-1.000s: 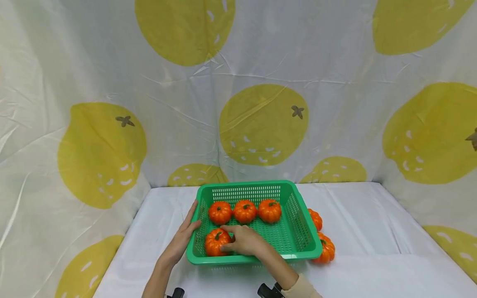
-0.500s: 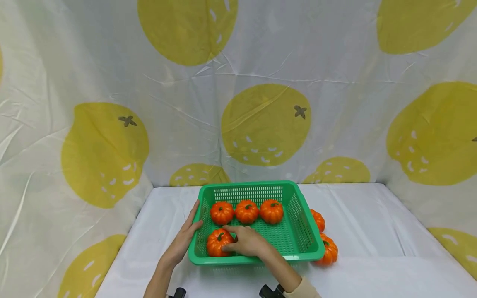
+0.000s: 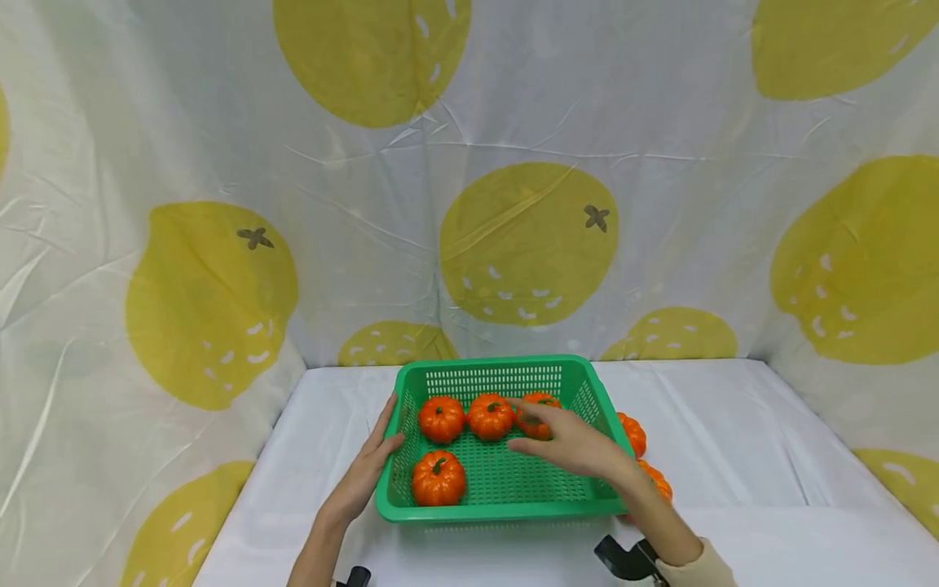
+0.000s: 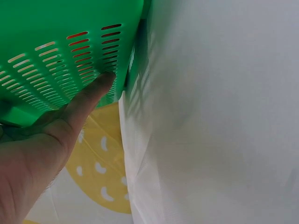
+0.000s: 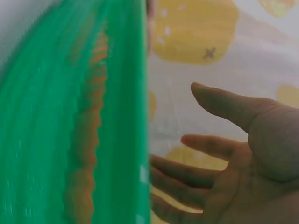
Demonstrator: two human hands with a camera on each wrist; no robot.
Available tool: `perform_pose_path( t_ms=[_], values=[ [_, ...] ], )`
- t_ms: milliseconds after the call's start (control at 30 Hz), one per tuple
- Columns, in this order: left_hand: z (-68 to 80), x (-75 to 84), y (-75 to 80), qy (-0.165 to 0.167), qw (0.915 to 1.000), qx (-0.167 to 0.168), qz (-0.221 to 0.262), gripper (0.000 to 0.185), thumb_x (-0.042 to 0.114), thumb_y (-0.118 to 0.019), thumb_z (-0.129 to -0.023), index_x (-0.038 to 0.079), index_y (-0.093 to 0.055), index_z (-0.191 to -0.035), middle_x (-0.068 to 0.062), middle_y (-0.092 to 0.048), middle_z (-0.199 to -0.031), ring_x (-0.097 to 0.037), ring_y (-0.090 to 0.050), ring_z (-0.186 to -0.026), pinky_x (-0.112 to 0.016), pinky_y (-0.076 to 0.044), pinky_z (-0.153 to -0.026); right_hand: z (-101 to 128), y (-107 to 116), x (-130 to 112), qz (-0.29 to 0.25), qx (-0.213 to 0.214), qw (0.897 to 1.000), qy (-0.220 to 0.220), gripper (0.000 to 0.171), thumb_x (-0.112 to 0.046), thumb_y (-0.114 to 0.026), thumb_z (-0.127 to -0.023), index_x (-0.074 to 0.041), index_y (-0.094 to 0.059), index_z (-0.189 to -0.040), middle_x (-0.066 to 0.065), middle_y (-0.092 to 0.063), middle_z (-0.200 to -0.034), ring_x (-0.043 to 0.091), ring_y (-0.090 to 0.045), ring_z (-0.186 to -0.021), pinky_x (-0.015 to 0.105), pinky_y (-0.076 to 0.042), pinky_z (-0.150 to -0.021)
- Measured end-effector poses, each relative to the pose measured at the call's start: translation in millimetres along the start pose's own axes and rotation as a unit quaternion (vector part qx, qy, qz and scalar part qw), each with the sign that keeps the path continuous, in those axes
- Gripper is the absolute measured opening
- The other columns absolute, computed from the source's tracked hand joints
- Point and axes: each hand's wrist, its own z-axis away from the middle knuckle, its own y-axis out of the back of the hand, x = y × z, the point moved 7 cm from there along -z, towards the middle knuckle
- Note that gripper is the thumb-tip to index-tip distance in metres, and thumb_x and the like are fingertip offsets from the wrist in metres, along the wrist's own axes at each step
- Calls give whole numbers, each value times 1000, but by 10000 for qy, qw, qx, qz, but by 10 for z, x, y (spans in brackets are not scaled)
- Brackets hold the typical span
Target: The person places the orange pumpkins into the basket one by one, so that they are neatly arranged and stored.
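Observation:
My left hand (image 3: 361,477) is at the left side of a green plastic basket (image 3: 506,512), thumb over the rim and fingers along the outside. In the left wrist view a straight finger (image 4: 91,93) lies against the slotted wall. One orange pumpkin (image 3: 438,479) sits at the basket's front left. Behind it, a left pumpkin (image 3: 442,420), a middle pumpkin (image 3: 491,417) and a right pumpkin (image 3: 539,424) form a row. My right hand (image 3: 572,440) hovers over the basket's right part with spread fingers and nothing held, partly covering the right pumpkin.
Outside the basket's right wall, two more orange pumpkins lie on the white cloth: a rear pumpkin (image 3: 633,435) and a front pumpkin (image 3: 658,479) partly behind my right forearm. A lemon-print curtain (image 3: 367,244) surrounds the table (image 3: 734,456).
My right hand has let go of the front-left pumpkin and moved right, its fingers opening. That pumpkin stays in the basket, and my left hand keeps its place at the rim.

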Motion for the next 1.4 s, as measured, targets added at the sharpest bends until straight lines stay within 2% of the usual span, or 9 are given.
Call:
perform_pose_path(
  t_ms=[100,200,367,467,733,1067,1200,1300,1400],
  values=[
    [-1,11,13,-4,10000,2,9,65,28,-39,-112,39,-6,-167,0,3,-177,-35,6,-163,-69,-3,-126,144,335,150,195,528,9984,2,64,-40,-66,-101,-18,-45,-157,17,-58,-150,40,-55,-137,64,-47,-106],
    [11,18,33,14,10000,8,-5,65,28,-38,-112,39,-5,-167,0,4,-177,-35,8,-163,-69,-1,-126,270,605,341,277,909,9955,35,64,-37,-64,-103,-14,-42,-158,19,-55,-152,43,-53,-138,68,-42,-108],
    [35,30,54,90,10000,15,-38,65,29,-37,-112,40,-4,-166,2,6,-176,-35,11,-162,-71,0,-125,413,873,774,163,1189,9926,-185,69,-35,-63,-103,-8,-37,-160,25,-47,-156,49,-46,-141,72,-34,-111],
    [43,29,54,114,9999,13,-44,64,28,-36,-112,40,-4,-166,2,6,-176,-35,11,-162,-71,1,-125,470,900,1033,84,1148,9926,-376,69,-33,-63,-104,-7,-35,-161,28,-45,-157,52,-44,-141,74,-33,-110],
    [36,13,23,95,10000,-29,9,64,30,-37,-112,41,-5,-166,2,5,-176,-35,10,-162,-71,-1,-125,570,769,1551,-348,689,9936,-828,72,-34,-61,-104,-11,-29,-164,30,-37,-161,56,-35,-145,74,-38,-108],
    [10,25,7,82,10000,-44,-6,64,31,-37,-112,41,-5,-166,1,4,-177,-36,9,-162,-71,-2,-125,660,721,1783,-594,506,9935,-827,73,-30,-63,-103,-11,-28,-164,33,-41,-157,58,-37,-144,74,-42,-104],
    [2,13,5,105,9999,-44,-25,64,31,-37,-112,41,-4,-166,1,5,-177,-36,9,-162,-72,-1,-124,682,700,1846,-715,482,9930,-804,73,-30,-63,-103,-10,-28,-164,33,-44,-156,56,-41,-142,64,-50,-104],
    [3,0,5,122,9999,-19,-3,64,31,-37,-112,41,-5,-166,2,4,-176,-35,8,-163,-71,-2,-125,684,686,1901,-797,460,9924,-817,71,-31,-63,-103,-10,-30,-163,31,-44,-156,55,-44,-141,43,-56,-100],
    [2,-6,3,112,9999,-14,5,64,30,-37,-112,41,-5,-166,3,3,-176,-35,8,-163,-71,-3,-125,687,679,1947,-896,448,9915,-836,70,-31,-63,-103,-11,-32,-163,30,-45,-156,54,-46,-140,23,-54,-93]
  ],
)
